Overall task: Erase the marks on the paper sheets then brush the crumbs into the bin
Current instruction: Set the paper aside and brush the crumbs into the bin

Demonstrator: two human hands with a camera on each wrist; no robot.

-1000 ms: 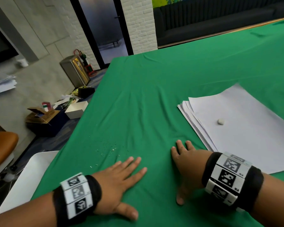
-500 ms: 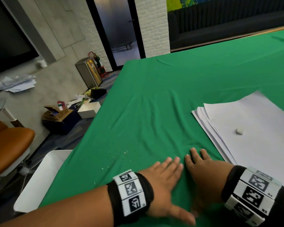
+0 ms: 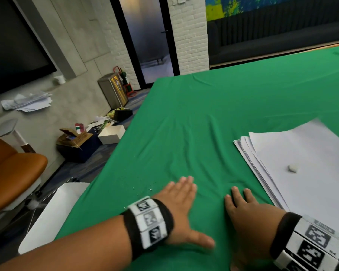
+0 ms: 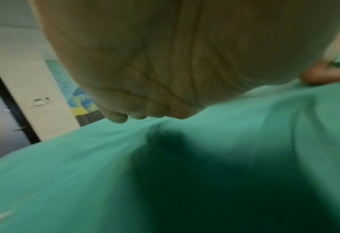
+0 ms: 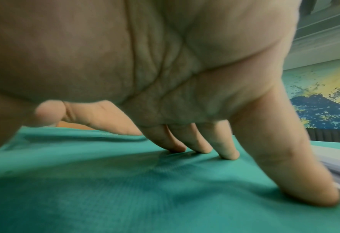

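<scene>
A stack of white paper sheets (image 3: 309, 169) lies at the right on the green cloth (image 3: 213, 118), with a small white eraser (image 3: 293, 168) on top. Small white crumbs (image 3: 145, 187) dot the cloth near its left edge. My left hand (image 3: 181, 202) lies flat on the cloth with straight fingers, just right of the crumbs. My right hand (image 3: 243, 204) presses the cloth with straight fingers beside the stack's left edge, fingertips (image 5: 229, 155) down. A white bin (image 3: 53, 218) sits below the table's left edge. Both hands hold nothing.
An orange chair (image 3: 14, 173) stands left of the bin. Boxes and clutter (image 3: 90, 137) lie on the floor beyond it, with a metal bin (image 3: 113, 91) by the door. The cloth stretches bare toward the far side, wrinkled between my hands.
My left hand has slid right across the cloth, past the crumbs, toward my right hand. The right hand has stayed by the paper stack. The view has shifted left.
</scene>
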